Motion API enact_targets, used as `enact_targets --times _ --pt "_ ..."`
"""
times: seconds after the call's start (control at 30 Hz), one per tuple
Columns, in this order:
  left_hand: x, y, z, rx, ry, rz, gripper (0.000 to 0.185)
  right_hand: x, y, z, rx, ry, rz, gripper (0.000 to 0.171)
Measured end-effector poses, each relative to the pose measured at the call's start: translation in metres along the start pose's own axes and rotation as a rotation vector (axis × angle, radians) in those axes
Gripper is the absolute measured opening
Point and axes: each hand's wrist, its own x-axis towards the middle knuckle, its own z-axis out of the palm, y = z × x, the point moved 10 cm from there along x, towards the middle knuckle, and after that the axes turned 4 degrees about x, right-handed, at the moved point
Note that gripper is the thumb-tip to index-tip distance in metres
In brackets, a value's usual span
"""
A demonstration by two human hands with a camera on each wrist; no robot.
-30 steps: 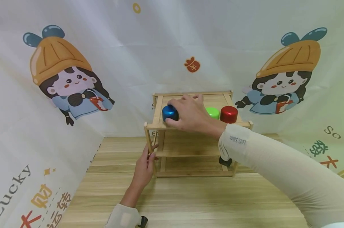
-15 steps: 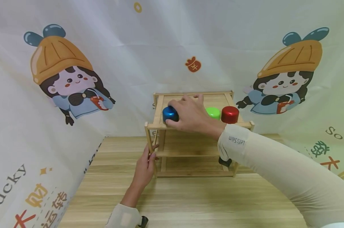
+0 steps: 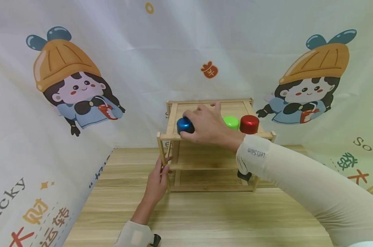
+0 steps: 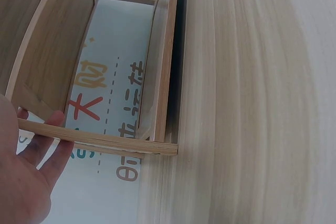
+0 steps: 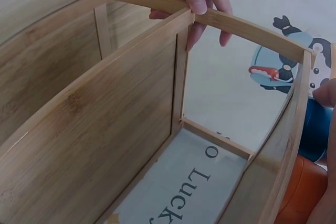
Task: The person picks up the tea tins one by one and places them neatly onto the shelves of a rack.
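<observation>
The right hand [image 3: 206, 125] lies over the top shelf of the wooden rack [image 3: 211, 164], with its fingers and thumb curled round the blue can [image 3: 184, 125]. The thumb presses the can's near side at the front rail of the rack, and the fingers reach over the can's top and far side. The hand is clenched round the can, not loose. The can stands upright on the top shelf, at the left end of the rack, with its base on the shelf board as far as the head view shows. In the right wrist view only a strip of the blue can [image 5: 316, 129] shows beyond the rack's rail, with a fingertip against it.

To the right of the hand on the same shelf stand a green can [image 3: 231, 121] and a red can [image 3: 249, 124], close beside each other. The green can is partly hidden behind the hand.

The left hand [image 3: 156, 181] is low at the rack's front left post. Its fingers wrap round that thin upright post, with the thumb on the near side. The left wrist view shows the left hand [image 4: 23, 177] with its fingers behind a thin wooden bar of the rack, holding it.

The rack stands on a wooden table [image 3: 205, 216], against a printed cloth [image 3: 66, 85] that hangs behind and to both sides of it.
</observation>
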Motion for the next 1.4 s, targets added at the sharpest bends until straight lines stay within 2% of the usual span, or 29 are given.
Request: enact_targets --times 0.4,0.57,0.73,0.9,1.1,1.27,1.4 --pt "0.000 -0.001 -0.002 0.008 0.010 0.011 0.045 0.001 0.003 -0.003 -0.012 0.017 0.030 0.064" --pt "-0.001 -0.003 -0.006 0.023 0.022 0.020 0.045 0.001 0.008 -0.017 0.016 0.055 0.034 0.065" --pt "-0.003 -0.005 -0.008 0.016 0.026 0.008 0.047 -0.002 0.024 -0.042 0.117 0.135 0.050 0.061" --pt "-0.002 -0.005 -0.007 0.005 0.013 0.005 0.048 -0.013 0.060 -0.078 0.227 0.263 0.131 0.059" --pt "0.000 -0.002 -0.007 -0.002 0.009 0.025 0.046 -0.045 0.126 -0.119 0.299 0.416 0.292 0.057" --pt "0.001 -0.001 -0.003 0.004 -0.007 0.022 0.046 -0.085 0.187 -0.123 0.301 0.438 0.421 0.058" --pt "-0.005 -0.002 -0.002 -0.042 -0.049 0.006 0.048 -0.120 0.226 -0.107 0.247 0.387 0.503 0.060"
